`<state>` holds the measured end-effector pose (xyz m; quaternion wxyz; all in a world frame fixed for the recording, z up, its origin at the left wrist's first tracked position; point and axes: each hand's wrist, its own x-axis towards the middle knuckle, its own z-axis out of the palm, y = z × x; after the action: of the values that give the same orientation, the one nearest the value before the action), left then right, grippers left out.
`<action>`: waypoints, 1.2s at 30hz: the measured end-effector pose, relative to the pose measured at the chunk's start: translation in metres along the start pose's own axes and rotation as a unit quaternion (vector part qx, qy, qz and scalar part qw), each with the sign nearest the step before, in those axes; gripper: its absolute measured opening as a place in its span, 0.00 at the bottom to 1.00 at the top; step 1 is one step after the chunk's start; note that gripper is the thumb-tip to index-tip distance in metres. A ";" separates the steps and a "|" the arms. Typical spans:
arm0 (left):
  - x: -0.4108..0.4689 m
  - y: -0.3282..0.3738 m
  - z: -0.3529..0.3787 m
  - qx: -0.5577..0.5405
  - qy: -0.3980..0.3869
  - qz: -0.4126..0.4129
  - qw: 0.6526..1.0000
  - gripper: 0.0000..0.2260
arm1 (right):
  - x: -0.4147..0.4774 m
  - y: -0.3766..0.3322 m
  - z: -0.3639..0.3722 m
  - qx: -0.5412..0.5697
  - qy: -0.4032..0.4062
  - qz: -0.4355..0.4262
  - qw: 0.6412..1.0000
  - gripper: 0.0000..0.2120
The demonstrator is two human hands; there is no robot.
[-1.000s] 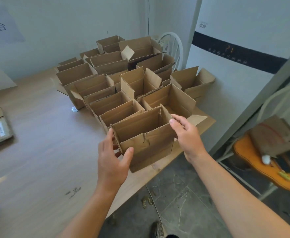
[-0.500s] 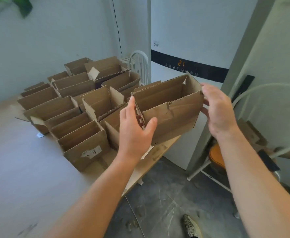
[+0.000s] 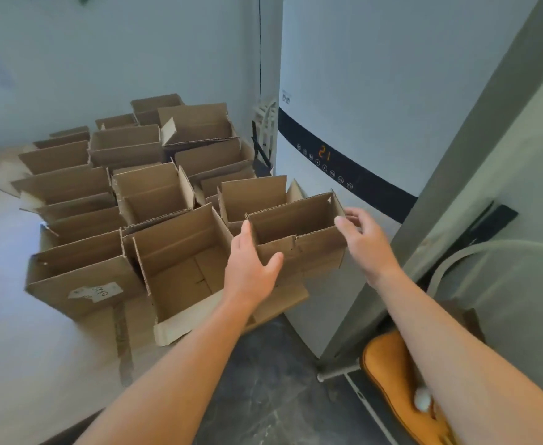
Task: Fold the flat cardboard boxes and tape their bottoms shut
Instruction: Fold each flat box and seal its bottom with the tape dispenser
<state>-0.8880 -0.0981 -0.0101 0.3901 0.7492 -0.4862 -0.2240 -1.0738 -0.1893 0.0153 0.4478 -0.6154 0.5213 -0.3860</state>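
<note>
Box point(image 3: 299, 248): open-topped, floor hidden, 3 o'clock of other boxes point(image 3: 154, 194).
Left grip point(image 3: 250, 268): clasps its corner.
Right grip point(image 3: 360, 239): loose, touching.
Change: box lowered.

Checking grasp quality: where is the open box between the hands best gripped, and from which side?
The open box by its short end walls, one hand from each side: it is upright, wide, with both ends exposed. The left hand grips the left end.

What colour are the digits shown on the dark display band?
Orange digits on a black band, seen in the head view.
</note>
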 end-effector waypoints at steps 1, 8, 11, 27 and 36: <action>0.005 -0.005 0.004 0.016 0.004 -0.010 1.000 0.38 | 0.008 0.006 0.003 -0.014 -0.022 0.009 1.000 0.10; 0.024 -0.037 0.020 0.163 -0.002 -0.062 0.985 0.37 | 0.045 0.055 0.033 0.045 -0.027 0.079 0.995 0.11; 0.029 -0.043 0.027 0.176 -0.007 -0.071 0.982 0.36 | 0.055 0.069 0.041 0.041 -0.034 0.091 0.994 0.12; 0.016 -0.047 0.002 0.141 -0.021 -0.015 0.990 0.30 | 0.032 0.038 0.032 -0.242 -0.026 -0.070 0.967 0.19; -0.029 -0.085 -0.161 0.345 0.016 0.064 0.936 0.19 | -0.052 -0.072 0.163 -0.382 -0.137 -0.290 0.867 0.15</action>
<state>-0.7380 0.0060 0.0167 0.1285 0.8087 -0.5739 -0.0051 -0.9075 -0.1101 0.0348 0.1121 -0.9085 0.3596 -0.1809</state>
